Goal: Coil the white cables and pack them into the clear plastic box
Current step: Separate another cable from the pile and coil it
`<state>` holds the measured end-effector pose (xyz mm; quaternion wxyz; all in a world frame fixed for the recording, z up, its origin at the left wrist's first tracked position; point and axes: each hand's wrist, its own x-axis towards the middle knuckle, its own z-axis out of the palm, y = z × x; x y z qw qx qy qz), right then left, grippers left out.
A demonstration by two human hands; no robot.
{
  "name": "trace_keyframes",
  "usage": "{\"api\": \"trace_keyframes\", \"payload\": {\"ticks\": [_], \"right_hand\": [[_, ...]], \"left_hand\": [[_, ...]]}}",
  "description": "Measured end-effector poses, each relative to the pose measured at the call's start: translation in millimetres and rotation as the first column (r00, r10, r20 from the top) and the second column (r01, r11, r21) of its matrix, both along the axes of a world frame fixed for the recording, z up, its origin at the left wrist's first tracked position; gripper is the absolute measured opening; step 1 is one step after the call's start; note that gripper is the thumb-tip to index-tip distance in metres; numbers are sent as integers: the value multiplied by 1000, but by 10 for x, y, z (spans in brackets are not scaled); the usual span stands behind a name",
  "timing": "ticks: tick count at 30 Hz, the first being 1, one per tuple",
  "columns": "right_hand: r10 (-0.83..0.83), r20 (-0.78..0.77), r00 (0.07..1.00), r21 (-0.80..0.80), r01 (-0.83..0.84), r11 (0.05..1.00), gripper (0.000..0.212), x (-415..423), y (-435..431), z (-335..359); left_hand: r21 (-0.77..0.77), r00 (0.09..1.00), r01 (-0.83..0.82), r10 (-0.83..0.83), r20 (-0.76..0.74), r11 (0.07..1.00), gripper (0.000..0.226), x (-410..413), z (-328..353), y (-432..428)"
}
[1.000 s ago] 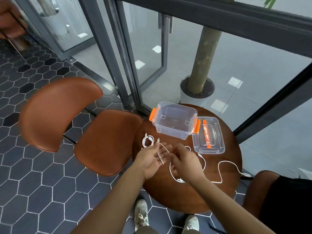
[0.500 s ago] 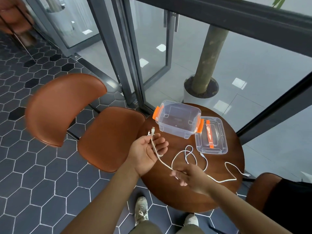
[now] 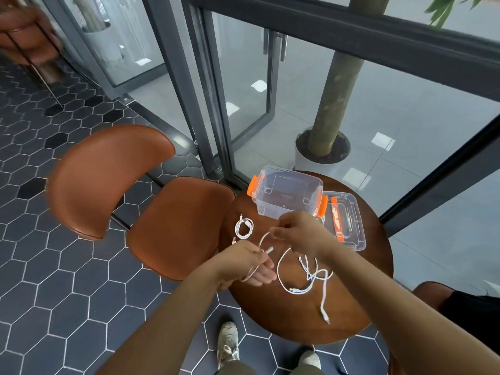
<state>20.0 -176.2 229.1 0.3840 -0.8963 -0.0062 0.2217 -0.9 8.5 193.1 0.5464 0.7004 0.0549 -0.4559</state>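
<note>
My left hand [image 3: 250, 266] grips the cable [image 3: 296, 290], seemingly looped round its fingers; my right hand [image 3: 300, 234] pinches it higher up. I see slack on the table [image 3: 270, 315], near the box [image 3: 286, 196].

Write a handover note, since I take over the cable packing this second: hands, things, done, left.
Left hand: white cable looped round its fingers, end held by the thumb.
Right hand: pinches the same cable farther along; the rest trails loose on the table.
Coiled cable lies on the table beside the empty clear box; lid beside the box.
Done: one coil.
Left: finish this coil, put both into the box.
</note>
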Motion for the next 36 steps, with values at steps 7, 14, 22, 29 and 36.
{"api": "trace_keyframes", "payload": {"ticks": [7,14,22,29,36], "right_hand": [[-128,56,990,59,124,991,9,-431,154,-110],[-188,126,974,98,177,979,15,-697,258,-318],[-106,203,973,107,85,991,15,-887,190,-482],[21,10,1000,100,-22,995,26,-1013,-59,-621],[250,-123,960,-23,-255,967,22,-627,-305,-567]], "left_hand": [[-171,869,-495,486,-95,852,31,-81,-111,-26],[-364,639,-769,615,-461,526,33,-155,-45,-166],[-411,592,-805,620,-514,427,24,-132,52,-235],[-441,607,-794,601,-521,420,33,-165,97,-130],[-465,792,-599,396,-466,651,29,-256,177,-64]]}}
